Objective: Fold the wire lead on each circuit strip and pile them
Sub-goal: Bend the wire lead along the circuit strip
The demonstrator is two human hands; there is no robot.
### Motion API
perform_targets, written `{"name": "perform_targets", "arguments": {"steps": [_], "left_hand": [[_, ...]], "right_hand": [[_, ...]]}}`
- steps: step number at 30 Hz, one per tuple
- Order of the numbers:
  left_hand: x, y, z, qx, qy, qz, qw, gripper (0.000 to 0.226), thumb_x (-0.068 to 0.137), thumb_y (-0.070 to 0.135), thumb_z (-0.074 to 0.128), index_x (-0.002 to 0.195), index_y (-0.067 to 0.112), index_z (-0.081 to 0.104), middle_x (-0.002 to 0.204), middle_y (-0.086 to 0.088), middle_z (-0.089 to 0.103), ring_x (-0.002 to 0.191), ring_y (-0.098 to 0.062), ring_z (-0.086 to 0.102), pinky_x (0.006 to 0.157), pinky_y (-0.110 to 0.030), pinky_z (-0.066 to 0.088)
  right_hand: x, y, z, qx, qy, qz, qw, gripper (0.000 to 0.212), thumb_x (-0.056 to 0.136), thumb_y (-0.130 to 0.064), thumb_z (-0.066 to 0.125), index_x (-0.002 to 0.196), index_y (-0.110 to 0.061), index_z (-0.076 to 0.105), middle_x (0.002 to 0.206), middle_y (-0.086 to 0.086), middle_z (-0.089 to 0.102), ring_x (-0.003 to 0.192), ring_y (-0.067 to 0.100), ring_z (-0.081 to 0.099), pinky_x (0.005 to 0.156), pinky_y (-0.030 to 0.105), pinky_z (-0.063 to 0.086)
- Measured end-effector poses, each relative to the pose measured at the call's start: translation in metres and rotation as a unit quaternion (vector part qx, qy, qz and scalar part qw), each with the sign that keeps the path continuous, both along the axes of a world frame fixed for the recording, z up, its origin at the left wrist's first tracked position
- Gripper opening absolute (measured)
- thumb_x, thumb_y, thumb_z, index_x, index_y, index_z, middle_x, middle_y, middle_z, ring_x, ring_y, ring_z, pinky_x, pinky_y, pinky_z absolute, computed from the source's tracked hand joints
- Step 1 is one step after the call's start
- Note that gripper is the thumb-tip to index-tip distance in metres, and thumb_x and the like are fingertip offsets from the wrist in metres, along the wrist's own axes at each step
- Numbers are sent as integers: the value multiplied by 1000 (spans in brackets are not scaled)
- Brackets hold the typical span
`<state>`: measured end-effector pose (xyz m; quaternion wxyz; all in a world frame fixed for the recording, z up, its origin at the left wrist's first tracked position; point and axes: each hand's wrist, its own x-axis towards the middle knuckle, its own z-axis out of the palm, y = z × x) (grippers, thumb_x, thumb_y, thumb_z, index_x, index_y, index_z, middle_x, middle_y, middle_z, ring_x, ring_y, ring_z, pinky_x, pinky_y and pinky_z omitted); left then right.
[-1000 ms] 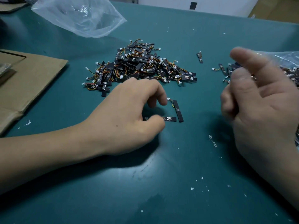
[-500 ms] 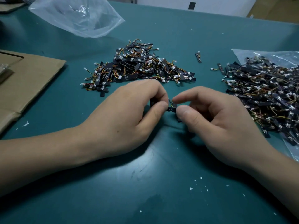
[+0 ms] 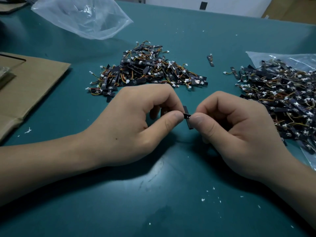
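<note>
My left hand and my right hand meet over the middle of the green table. Between their thumbs and forefingers they pinch a small black circuit strip, one hand at each end. Its wire lead is hidden by the fingers. A second black strip shows just under it, partly hidden by the right thumb. Behind the hands lies a pile of strips with orange and yellow leads and white plugs. A larger heap of strips lies at the right on a clear bag.
A lone strip lies between the two heaps. A crumpled clear plastic bag sits at the back left. Flat brown cardboard covers the left edge. White crumbs dot the near table.
A second ago my right hand hovered raised at the right while my left touched a strip on the table. The right hand came in, and both now pinch the strip, lifted slightly.
</note>
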<state>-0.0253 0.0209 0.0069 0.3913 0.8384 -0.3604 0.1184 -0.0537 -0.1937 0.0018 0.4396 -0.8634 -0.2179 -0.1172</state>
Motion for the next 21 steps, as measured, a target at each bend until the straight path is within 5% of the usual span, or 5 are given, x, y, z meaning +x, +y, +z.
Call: {"name": "perform_targets", "arguments": {"steps": [3, 15, 21], "left_hand": [[0, 0, 0, 2, -2, -5, 1000, 6, 94, 19, 65, 90, 23, 67, 78, 20, 58, 75, -4, 57, 71, -9, 37], [4, 0, -2, -17, 14, 1, 1000, 7, 96, 17, 64, 88, 17, 63, 80, 15, 59, 76, -10, 56, 72, -9, 38], [5, 2, -1, -18, 34, -10, 999, 8, 94, 16, 65, 87, 17, 64, 77, 15, 58, 74, -9, 56, 71, -11, 38]], "right_hand": [[0, 0, 0, -7, -8, -10, 1000, 18, 94, -36, 67, 82, -24, 64, 59, 0, 60, 49, 20, 53, 47, 33, 41], [-1, 1, 0, 38, 32, 8, 999, 18, 93, -41, 68, 87, -24, 63, 63, 2, 63, 47, 15, 56, 47, 24, 42], [0, -2, -2, 40, 36, 9, 999, 12, 94, -25, 68, 84, -22, 61, 61, 8, 61, 43, 13, 55, 44, 24, 41]]}}
